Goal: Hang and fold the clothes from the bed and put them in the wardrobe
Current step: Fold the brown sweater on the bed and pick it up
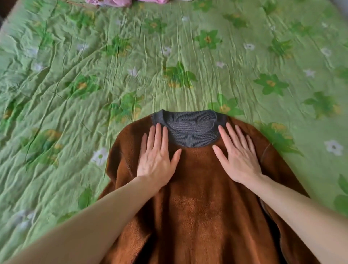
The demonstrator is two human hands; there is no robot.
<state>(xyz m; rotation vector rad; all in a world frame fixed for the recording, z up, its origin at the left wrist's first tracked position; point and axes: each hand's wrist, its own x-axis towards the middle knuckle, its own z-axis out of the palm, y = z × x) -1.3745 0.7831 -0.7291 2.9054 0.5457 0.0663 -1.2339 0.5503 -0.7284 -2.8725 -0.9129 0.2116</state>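
Observation:
A brown fleecy sweater [195, 203] with a grey ribbed collar [190, 130] lies spread flat on the bed, collar pointing away from me. My left hand [157, 158] presses flat on the sweater just left of the collar, fingers straight. On the other side of the collar my right hand [238, 156] lies flat in the same way. Both sleeves seem tucked along the sides of the sweater. The wardrobe is out of view.
The bed is covered by a wrinkled green sheet [131, 56] printed with flowers. A bit of pink cloth [113, 2] shows at the far edge, top centre. A dark gap lies beyond the bed's far left corner.

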